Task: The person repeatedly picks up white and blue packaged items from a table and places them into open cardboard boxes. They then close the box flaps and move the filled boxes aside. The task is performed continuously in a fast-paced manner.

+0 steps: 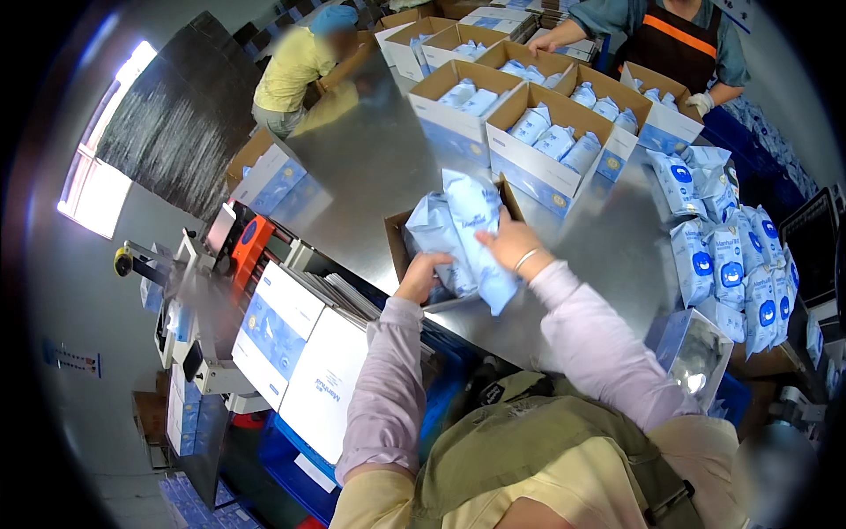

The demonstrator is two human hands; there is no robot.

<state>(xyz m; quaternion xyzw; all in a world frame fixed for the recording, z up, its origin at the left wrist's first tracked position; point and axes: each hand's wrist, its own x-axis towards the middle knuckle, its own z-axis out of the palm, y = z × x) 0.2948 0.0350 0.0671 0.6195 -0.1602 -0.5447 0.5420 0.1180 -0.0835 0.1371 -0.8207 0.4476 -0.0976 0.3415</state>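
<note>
My right hand [511, 243] is closed around the side of a light-blue soft pack of wipes [477, 225], which stands tilted over an open cardboard carton [398, 238]. A second wipes pack [432, 231] leans beside it, partly inside the carton. My left hand [421, 277] is curled against the lower end of that second pack, at the carton's near left corner; some of its fingers are hidden. The two packs and my hands cover most of the carton's inside.
Several open cartons [538, 181] of wipes packs stand at the far right, near a co-worker's hands [559, 37]. Wipes packs [727, 251] are piled at right. Flat white cartons [322, 375] lie left, beside an orange-and-white machine [251, 251]. Another person [300, 75] works beyond the metal table [357, 189].
</note>
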